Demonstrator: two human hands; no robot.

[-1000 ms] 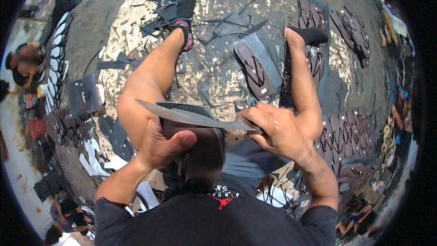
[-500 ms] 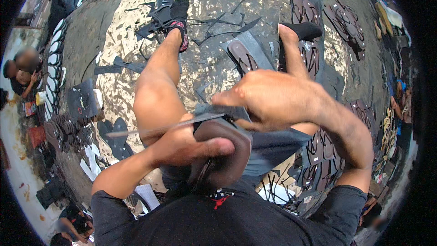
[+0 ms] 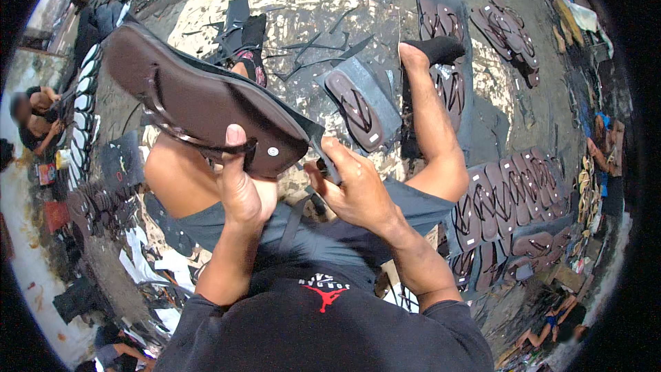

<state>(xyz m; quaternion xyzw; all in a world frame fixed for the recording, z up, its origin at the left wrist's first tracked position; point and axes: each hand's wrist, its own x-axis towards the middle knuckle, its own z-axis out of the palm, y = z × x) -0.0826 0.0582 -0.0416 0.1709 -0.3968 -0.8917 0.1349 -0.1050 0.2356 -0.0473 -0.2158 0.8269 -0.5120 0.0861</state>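
Note:
A brown flip-flop sandal with a shiny dark thong strap is held up in front of me at the left, its toe toward the far left. My left hand is closed round its heel end, thumb on the upper face beside the strap. Black sole rubber juts out beyond the brown footbed along the far side. At the heel, my right hand is closed on a knife; only a short grey part of it shows, close to the sole's edge, and whether it touches cannot be made out.
A brown flip-flop lies on a grey rubber sheet beyond my hands. Rows of similar sandals cover the right side. Dark rubber offcuts litter the paint-flecked mat. White-topped soles line the far left, near another person.
The sandal has moved up and left, away from my chest, and its upper face now shows. My right hand has dropped toward my lap, and the long blade no longer stretches out leftward.

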